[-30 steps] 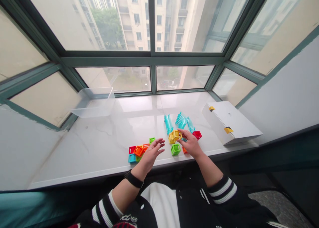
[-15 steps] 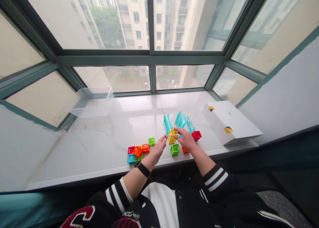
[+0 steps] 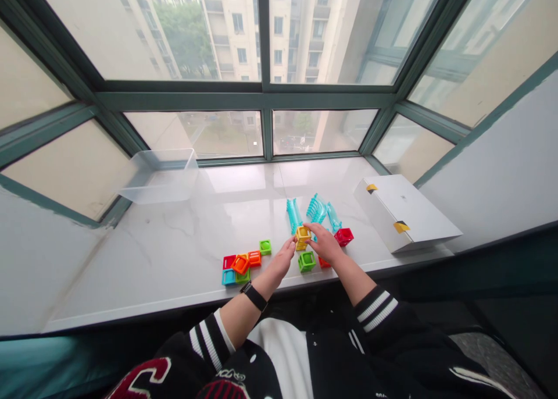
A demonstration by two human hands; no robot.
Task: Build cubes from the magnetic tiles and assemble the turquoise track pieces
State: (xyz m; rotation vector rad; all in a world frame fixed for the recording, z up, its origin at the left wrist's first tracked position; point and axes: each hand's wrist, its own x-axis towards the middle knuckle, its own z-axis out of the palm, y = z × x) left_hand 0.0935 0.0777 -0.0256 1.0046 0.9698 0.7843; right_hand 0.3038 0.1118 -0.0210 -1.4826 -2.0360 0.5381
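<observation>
while the right hand (image 3: pixel 325 242) holds the upper of two yellow blocks (image 3: pixel 303 237) between its thumb and fingers, the left hand (image 3: pixel 281 260) reaches in from the left, its fingers straight and close together, the tips at the left side of the same stack; whether they press on it i cannot tell. the yellow pair stands one on the other on the white sill (image 3: pixel 183 256), between the two hands.

just on the near side of the stack sits a green cube (image 3: pixel 307 262), and right of that an orange cube (image 3: pixel 324 262) is partly covered by the right hand and wrist. a red cube (image 3: pixel 344 237) lies to the right, beyond the right hand. on the far side are three clear turquoise pieces (image 3: pixel 317 208), ribbed or curved.

left of the left hand, a cluster of red, blue, green and orange blocks (image 3: pixel 240 264) lies near the front edge, one orange block tilted on top, with a lone green block (image 3: pixel 265 247) at its far right. a dark band (image 3: pixel 254 296) circles the left wrist. farther out, a clear plastic bin (image 3: pixel 168 194) stands far left and a white box (image 3: pixel 412 207) with yellow-and-black tabs stands right, below the windows.
</observation>
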